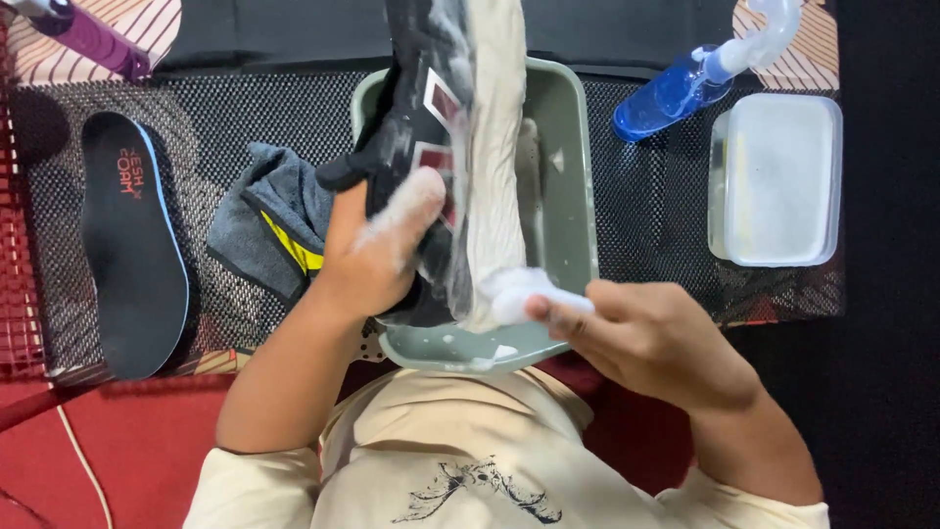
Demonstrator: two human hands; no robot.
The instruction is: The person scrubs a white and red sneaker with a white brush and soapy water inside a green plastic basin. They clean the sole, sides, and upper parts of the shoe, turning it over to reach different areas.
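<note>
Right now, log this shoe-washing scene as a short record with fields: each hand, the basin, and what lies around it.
left hand: soapy, grips the black sneaker over the basin
right hand: holds a foamy white scrubber against the sneaker's pale sole
basin: grey-green, rectangular, foam inside
left of basin: grey cloth, black insole
right of basin: blue spray bottle, clear lidded container

black insole [132, 250], grey cloth [266, 225], blue spray bottle [676, 96]
</note>
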